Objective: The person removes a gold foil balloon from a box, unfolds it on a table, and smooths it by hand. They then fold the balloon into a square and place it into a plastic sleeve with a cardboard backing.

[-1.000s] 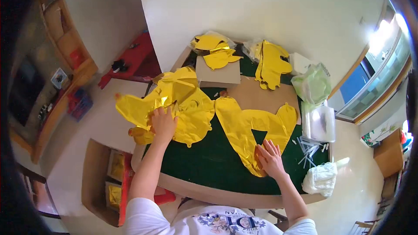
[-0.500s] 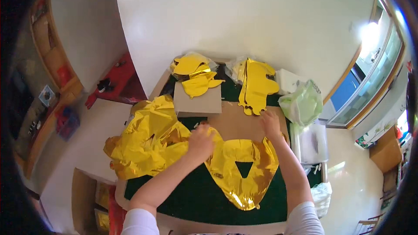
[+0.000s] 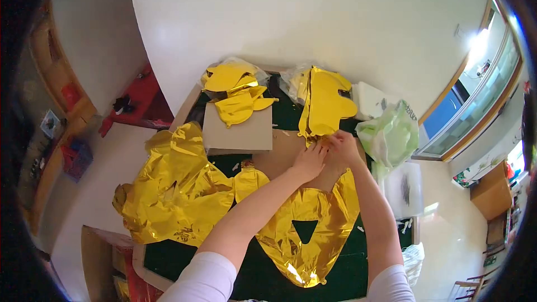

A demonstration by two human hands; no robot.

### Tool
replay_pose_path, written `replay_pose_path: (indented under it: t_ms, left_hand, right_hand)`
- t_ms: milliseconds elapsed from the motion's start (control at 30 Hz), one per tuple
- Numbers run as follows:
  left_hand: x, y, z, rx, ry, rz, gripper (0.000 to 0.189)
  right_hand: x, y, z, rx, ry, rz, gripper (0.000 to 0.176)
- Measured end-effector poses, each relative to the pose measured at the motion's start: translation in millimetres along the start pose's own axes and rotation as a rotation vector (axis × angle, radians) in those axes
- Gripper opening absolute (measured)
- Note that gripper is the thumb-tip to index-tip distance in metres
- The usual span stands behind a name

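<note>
At the lower end of a stack of flat, yellow-gold foil balloons (image 3: 330,103), my left hand (image 3: 311,160) and my right hand (image 3: 345,148) are close together. The fingers of both are bent in on crinkled foil at the stack's bottom edge; the exact grip is partly hidden. Below my forearms lies a loose gold foil balloon (image 3: 324,212) with a triangular hole, spread on dark green cloth. To the left is a large crumpled heap of gold foil balloons (image 3: 179,190).
A cardboard sheet (image 3: 279,156) lies beneath my hands. At the back left, more folded foil (image 3: 238,109) rests on a cardboard box (image 3: 238,134). A pale green plastic bag (image 3: 389,134) and a clear plastic container (image 3: 404,190) stand on the right. A white wall rises behind.
My left hand has left the loose foil and moved right and up to the stack. My right hand has shifted slightly up and inward. The view has tilted a little.
</note>
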State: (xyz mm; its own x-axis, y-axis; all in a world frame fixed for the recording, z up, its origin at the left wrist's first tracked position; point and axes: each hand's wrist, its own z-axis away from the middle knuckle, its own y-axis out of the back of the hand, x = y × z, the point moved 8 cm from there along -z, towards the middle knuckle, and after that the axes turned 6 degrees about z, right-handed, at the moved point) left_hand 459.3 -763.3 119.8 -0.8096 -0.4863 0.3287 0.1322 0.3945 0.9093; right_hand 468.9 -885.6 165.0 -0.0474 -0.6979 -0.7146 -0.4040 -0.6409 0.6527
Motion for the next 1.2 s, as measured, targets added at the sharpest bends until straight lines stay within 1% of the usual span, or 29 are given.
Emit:
replay_pose_path:
  t_ms: [33, 67, 133, 167, 233, 267, 333, 367, 433, 467, 533, 567, 633, 667, 733, 767, 800, 833, 867, 900, 933, 1033, 1167, 1200]
  left_hand:
    - [2.5, 4.8, -3.7, -0.03, 0.037, -0.009, 0.057]
    - [3.6, 10.4, -5.9, -0.061, 0.074, -0.019, 0.056]
    - [7.7, 20.2, -7.0, -0.012, 0.022, -0.109, 0.053]
    - [10.4, 25.4, -7.6, 0.014, -0.004, -0.154, 0.052]
    - [10.4, 31.4, -15.2, -0.027, 0.069, -0.127, 0.049]
    - [10.4, 33.2, -17.9, -0.046, 0.104, -0.116, 0.048]
    - [13.9, 39.6, -18.0, 0.242, -0.013, -0.11, 0.047]
    - [13.1, 40.7, -14.5, 0.385, -0.069, -0.106, 0.046]
    - [3.3, 27.7, -20.1, 0.232, -0.031, 0.009, 0.046]
    - [-0.1, 20.8, -22.0, 0.157, -0.013, 0.068, 0.046]
    - [-4.0, 15.9, -19.9, 0.074, 0.01, -0.03, 0.045]
    - [-5.8, 13.2, -18.5, 0.032, 0.021, -0.078, 0.045]
    - [-4.9, 16.2, -14.0, 0.028, 0.049, -0.112, 0.045]
    - [-4.3, 18.5, -13.2, 0.026, 0.062, -0.13, 0.044]
    - [0.5, 14.5, -16.7, -0.009, 0.007, -0.165, 0.045]
    - [2.1, 12.3, -18.5, -0.028, -0.018, -0.182, 0.046]
    - [-1.4, 8.0, -19.1, -0.054, 0.022, -0.124, 0.047]
    - [-4.1, 4.2, -21.0, -0.082, 0.059, -0.067, 0.048]
    - [-5.8, 0.8, -23.0, -0.109, 0.092, -0.011, 0.049]
    - [-6.2, -0.6, -24.3, -0.132, 0.097, 0.002, 0.05]
    - [-7.0, -1.8, -24.1, -0.154, 0.102, 0.015, 0.051]
    - [-7.2, -1.2, -22.6, -0.16, 0.121, 0.054, 0.054]
    - [-7.5, 0.1, -20.8, -0.129, 0.089, 0.036, 0.055]
    - [-4.9, 2.7, -16.2, -0.087, 0.076, 0.043, 0.055]
  right_hand:
    - [3.5, 2.4, -2.6, -0.019, -0.058, -0.082, 0.013]
    - [0.5, 6.3, -4.3, -0.009, -0.023, -0.043, 0.014]
    - [-2.6, 12.1, -6.7, 0.01, 0.048, 0.034, 0.016]
    - [1.1, 12.0, -10.3, -0.01, 0.016, 0.012, 0.017]
    - [10.7, 11.3, -17.6, -0.044, -0.042, -0.03, 0.018]
    - [12.3, 12.3, -19.2, -0.031, -0.01, 0.038, 0.017]
    - [18.0, 10.0, -22.9, -0.005, 0.054, 0.171, 0.016]
    - [23.6, 6.9, -23.9, -0.007, 0.046, 0.149, 0.016]
    - [23.8, 2.3, -21.9, -0.019, 0.032, 0.11, 0.016]
    - [28.7, 2.5, -21.2, -0.037, -0.03, 0.027, 0.017]
    - [12.2, 11.5, -14.4, -0.067, -0.156, -0.139, 0.018]
    - [17.4, 9.8, -18.2, -0.073, -0.175, -0.224, 0.019]
    - [24.5, 6.6, -25.7, -0.085, -0.215, -0.392, 0.021]
    - [25.2, 10.9, -28.9, -0.059, -0.175, -0.283, 0.019]
    - [10.1, 21.9, -31.4, -0.01, -0.094, -0.064, 0.017]
    - [2.6, 36.3, -46.4, 0.1, -0.011, 0.05, 0.018]
    - [-6.4, 48.6, -64.1, 0.205, 0.068, 0.164, 0.019]
    - [-38.0, 79.9, -65.3, 0.443, 0.175, 0.192, 0.019]
    - [-85.2, 114.1, -53.7, 0.645, 0.157, 0.148, 0.018]
    - [-104.2, 133.8, -53.9, 0.684, 0.267, -0.116, 0.016]
    - [-116.6, 147.7, -56.1, 0.761, 0.463, -0.232, 0.011]
    - [-111.6, 126.3, -59.7, 0.453, 0.267, 0.203, 0.011]
    - [-143.0, 152.1, -45.6, 0.505, 0.327, -0.023, 0.016]
    - [-147.9, 158.1, -39.4, 0.534, 0.404, -0.182, 0.017]
